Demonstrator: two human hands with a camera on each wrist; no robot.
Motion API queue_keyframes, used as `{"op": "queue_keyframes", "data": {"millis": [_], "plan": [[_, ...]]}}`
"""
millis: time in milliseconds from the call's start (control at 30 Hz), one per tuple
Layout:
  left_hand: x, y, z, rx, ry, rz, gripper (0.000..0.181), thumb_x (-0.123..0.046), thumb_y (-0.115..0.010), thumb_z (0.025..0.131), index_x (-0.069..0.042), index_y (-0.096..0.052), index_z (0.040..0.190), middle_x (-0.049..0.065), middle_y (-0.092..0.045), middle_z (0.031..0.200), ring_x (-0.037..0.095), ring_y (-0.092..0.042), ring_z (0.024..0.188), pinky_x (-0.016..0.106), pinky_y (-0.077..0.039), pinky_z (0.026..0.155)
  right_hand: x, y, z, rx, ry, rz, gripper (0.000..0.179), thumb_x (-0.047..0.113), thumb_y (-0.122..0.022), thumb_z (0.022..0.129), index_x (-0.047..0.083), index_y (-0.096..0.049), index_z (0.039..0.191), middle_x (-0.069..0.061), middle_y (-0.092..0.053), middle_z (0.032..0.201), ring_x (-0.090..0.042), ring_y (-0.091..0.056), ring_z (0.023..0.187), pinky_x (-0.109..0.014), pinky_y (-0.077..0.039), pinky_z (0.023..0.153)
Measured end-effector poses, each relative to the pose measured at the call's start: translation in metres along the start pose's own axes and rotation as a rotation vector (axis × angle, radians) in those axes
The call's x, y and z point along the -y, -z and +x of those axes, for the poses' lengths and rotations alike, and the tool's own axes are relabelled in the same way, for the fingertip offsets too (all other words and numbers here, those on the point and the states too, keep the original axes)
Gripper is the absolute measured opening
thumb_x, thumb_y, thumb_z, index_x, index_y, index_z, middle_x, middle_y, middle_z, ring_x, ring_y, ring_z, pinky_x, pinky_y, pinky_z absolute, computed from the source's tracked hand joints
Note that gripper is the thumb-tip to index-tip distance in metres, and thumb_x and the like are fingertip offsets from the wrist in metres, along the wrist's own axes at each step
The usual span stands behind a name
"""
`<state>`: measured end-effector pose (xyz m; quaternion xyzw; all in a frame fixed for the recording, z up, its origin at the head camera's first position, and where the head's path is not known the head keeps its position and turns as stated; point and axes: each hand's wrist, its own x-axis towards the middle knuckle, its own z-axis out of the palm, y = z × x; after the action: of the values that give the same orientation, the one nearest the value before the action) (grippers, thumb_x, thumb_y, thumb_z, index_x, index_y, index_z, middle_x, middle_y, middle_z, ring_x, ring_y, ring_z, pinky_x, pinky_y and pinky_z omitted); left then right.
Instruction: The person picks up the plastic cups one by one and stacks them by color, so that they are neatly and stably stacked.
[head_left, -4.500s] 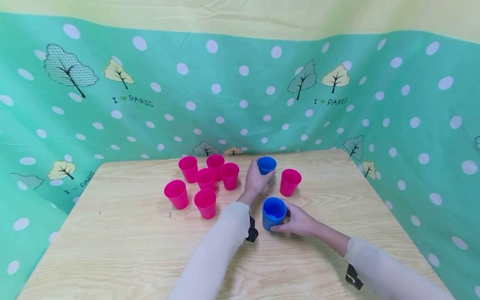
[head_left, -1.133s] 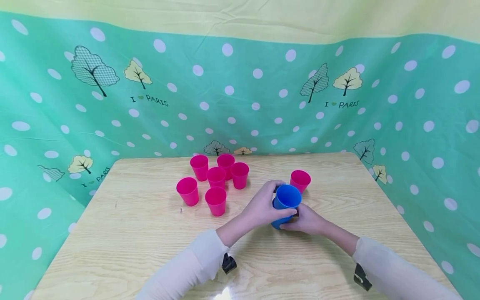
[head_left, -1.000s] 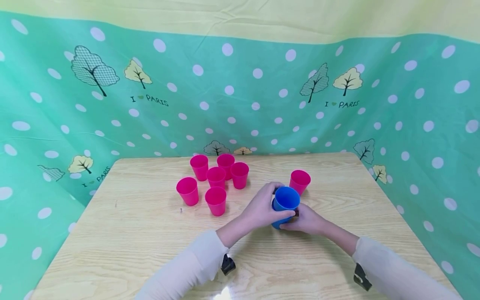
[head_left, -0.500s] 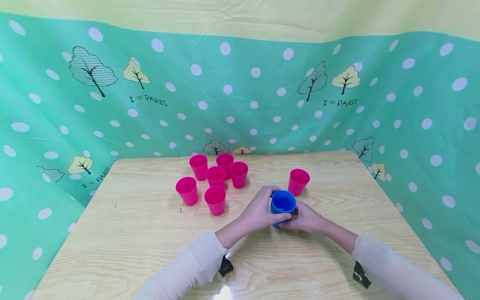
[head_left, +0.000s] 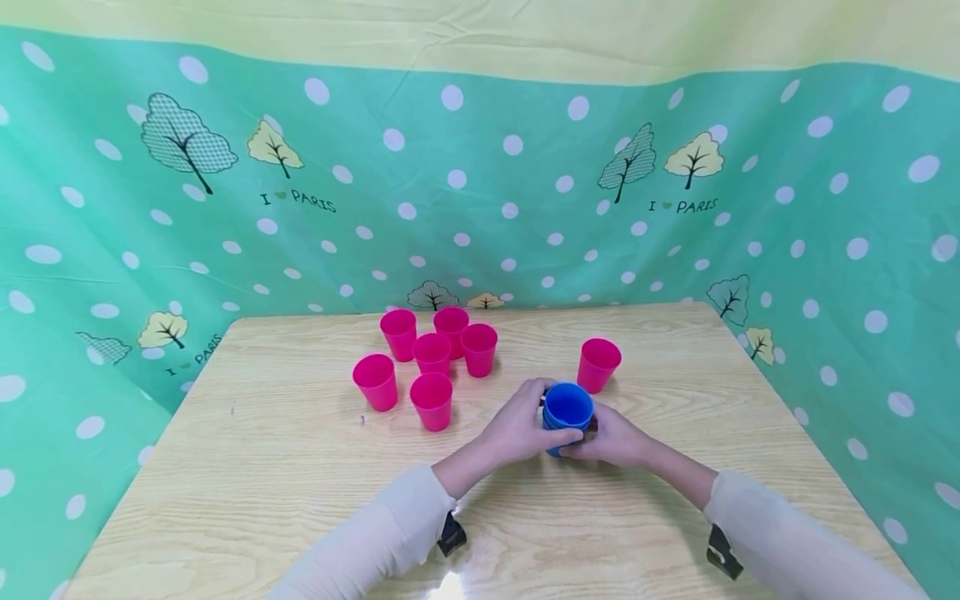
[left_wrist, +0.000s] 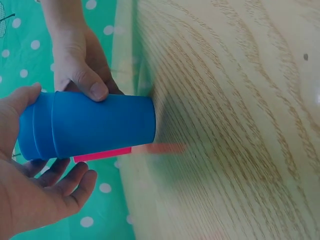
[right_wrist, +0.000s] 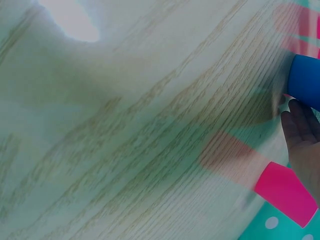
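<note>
A stack of nested blue cups (head_left: 567, 408) stands upright right of the table's middle, rim bands showing one above another in the left wrist view (left_wrist: 102, 122). My left hand (head_left: 517, 427) holds the stack near the top rims, thumb on the near side and fingers round the far side. Lower down, my right hand (head_left: 617, 438) grips the bottom cup from the right, its thumb on the cup's wall in the left wrist view. Part of the lower stack is hidden behind the hands. Just behind it stands a single pink cup (head_left: 598, 367).
Several pink cups stand upright in a loose group left of the hands, the nearest pink cup (head_left: 431, 402) at its front. They rest on a pale wooden table (head_left: 262, 467). A green dotted cloth (head_left: 480, 208) hangs along the back and sides.
Earlier, my left hand held a separate blue cup at the back. It has brought that cup forward and lowered it into the blue cup in my right hand. The last half second shows little motion.
</note>
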<state>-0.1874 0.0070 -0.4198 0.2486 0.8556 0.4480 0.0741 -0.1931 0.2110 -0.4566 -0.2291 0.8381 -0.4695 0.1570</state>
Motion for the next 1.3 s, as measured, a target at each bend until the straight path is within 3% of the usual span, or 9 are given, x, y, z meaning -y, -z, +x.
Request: {"op": "queue_keyframes", "data": {"millis": [400,800,1067,1300], "plan": [[0.0001,0.0001,-0.0006,0.004,0.021,0.012,0.070,-0.043,-0.074,0.077,-0.012,-0.043,0.132,0.002,-0.053,0.125,0.017,-0.054,0.113,0.030,-0.047,0.093,-0.0017,0.0000,0.0004,0.008,0.003,-0.003,0.070,0.024,-0.076,0.079,0.008,-0.039,0.136,-0.013,-0.053,0.130,-0.033,-0.053,0.118,-0.045,-0.048,0.095],[-0.0005,0.0010,-0.0010,0.018,0.045,0.027,0.072,-0.045,-0.073,0.077,-0.012,-0.042,0.133,0.002,-0.053,0.125,0.018,-0.054,0.112,0.031,-0.048,0.093,-0.0032,0.0000,0.0012,0.008,0.013,-0.011,0.069,0.023,-0.076,0.078,0.010,-0.040,0.136,-0.012,-0.053,0.130,-0.032,-0.052,0.118,-0.041,-0.048,0.095],[0.0004,0.0005,-0.0010,0.022,0.049,0.031,0.073,-0.045,-0.073,0.077,-0.012,-0.042,0.134,0.002,-0.053,0.125,0.018,-0.054,0.113,0.031,-0.048,0.093,-0.0038,-0.0003,0.0010,0.014,0.015,-0.010,0.069,0.024,-0.075,0.079,0.011,-0.039,0.136,-0.011,-0.053,0.131,-0.032,-0.052,0.119,-0.025,-0.046,0.093],[0.0006,0.0009,-0.0007,0.022,0.041,0.018,0.072,-0.044,-0.073,0.077,-0.012,-0.042,0.134,0.002,-0.053,0.125,0.017,-0.054,0.113,0.031,-0.048,0.093,-0.0026,0.0006,0.0007,0.016,0.019,-0.006,0.069,0.023,-0.075,0.079,0.011,-0.039,0.136,-0.011,-0.053,0.131,-0.032,-0.052,0.119,-0.036,-0.047,0.095]]}}
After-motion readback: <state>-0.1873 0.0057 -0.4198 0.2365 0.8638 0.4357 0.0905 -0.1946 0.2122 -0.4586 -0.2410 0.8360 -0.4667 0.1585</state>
